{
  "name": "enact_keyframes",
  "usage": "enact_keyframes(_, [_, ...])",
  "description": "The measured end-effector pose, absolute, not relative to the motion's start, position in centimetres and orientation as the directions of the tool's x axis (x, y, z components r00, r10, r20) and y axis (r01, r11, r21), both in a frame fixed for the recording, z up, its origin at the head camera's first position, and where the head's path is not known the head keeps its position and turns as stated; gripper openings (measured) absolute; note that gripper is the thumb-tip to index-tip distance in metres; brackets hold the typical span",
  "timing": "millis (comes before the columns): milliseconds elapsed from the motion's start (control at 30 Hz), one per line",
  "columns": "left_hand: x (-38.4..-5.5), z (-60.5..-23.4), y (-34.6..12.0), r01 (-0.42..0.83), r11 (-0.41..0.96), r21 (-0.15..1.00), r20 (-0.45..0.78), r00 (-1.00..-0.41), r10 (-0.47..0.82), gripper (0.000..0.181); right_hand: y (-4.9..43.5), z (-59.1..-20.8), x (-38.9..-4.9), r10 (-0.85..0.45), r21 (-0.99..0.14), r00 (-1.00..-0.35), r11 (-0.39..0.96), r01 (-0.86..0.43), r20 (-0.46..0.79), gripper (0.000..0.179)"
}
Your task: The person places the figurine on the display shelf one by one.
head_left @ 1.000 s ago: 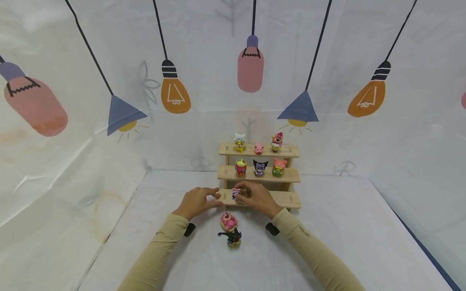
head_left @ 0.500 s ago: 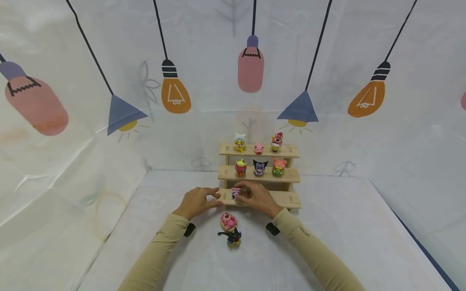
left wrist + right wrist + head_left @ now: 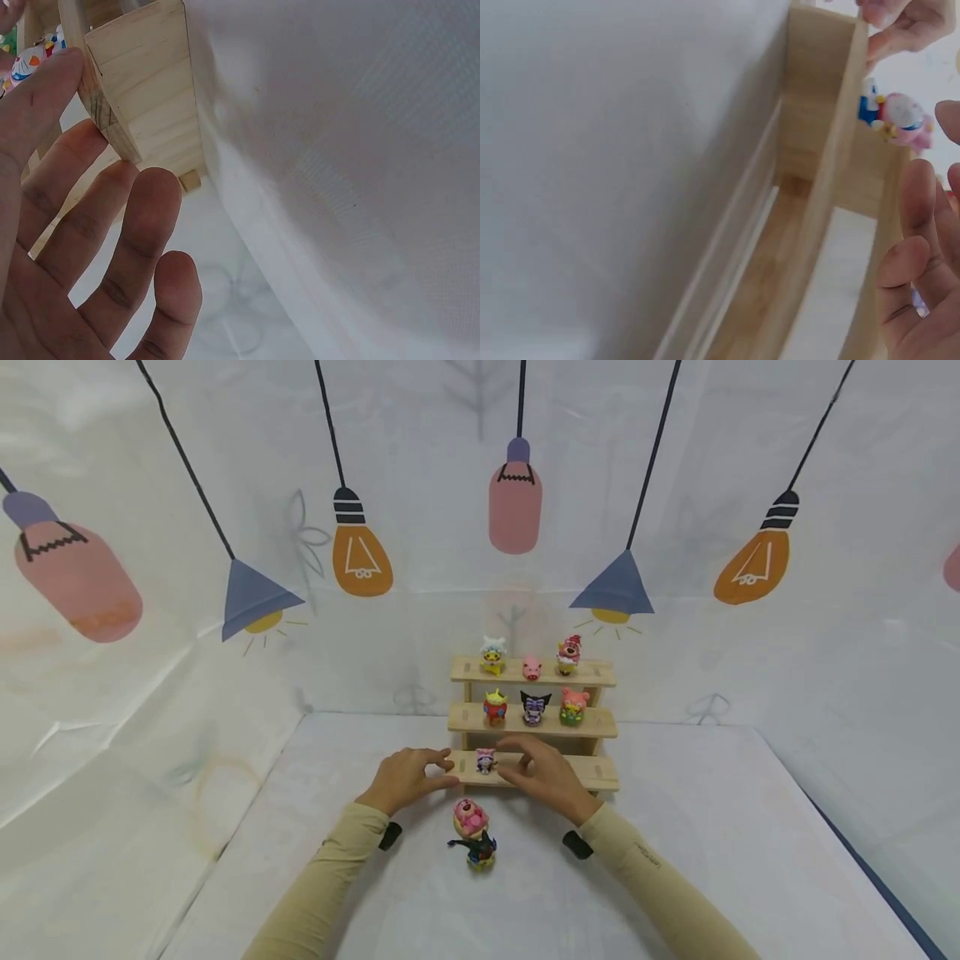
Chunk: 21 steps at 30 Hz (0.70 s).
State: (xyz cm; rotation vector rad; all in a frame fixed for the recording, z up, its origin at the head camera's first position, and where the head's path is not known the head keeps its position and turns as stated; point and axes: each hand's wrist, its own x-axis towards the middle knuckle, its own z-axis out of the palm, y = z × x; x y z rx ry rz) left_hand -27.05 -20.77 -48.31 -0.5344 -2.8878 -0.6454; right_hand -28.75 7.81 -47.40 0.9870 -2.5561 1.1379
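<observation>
A small pink, white and purple figurine [image 3: 485,762] stands upright near the left end of the bottom step of a wooden three-step display stand [image 3: 577,772]. My left hand [image 3: 405,779] holds the left end of that step, with the thumb at its front edge; in the left wrist view its fingers [image 3: 154,214] spread beside the board. Just right of the figurine is my right hand [image 3: 551,777], fingers bent but apart from it and holding nothing. The right wrist view shows the same figurine on the board, a gap away from the fingertips [image 3: 916,184].
Several figurines stand on the upper two steps, among them a pink pig [image 3: 532,669] and a black-eared one [image 3: 534,708]. On the white table [image 3: 675,827] in front of the stand are a pink figurine [image 3: 470,818] and a dark-winged one [image 3: 481,852].
My right hand has let go of the pink and purple figurine and drawn back to the right. The figurine stays on the bottom step. My left hand has not moved.
</observation>
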Motion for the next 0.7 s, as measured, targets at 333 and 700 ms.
enact_keyframes(333, [-26.8,-48.3,-20.6,0.353,0.852,0.386,0.192,-0.934,0.3,0.039,9.1,-46.8,-25.4,-0.704,-0.616,-0.639,0.362,-0.699,0.311,0.036])
enact_keyframes(700, [-26.6,-47.9,-20.5,0.366,0.845,0.391,0.198,-0.93,0.311,0.037,9.6,-48.5,-23.1,-0.862,-0.656,-0.438,0.178,-0.733,0.255,0.047])
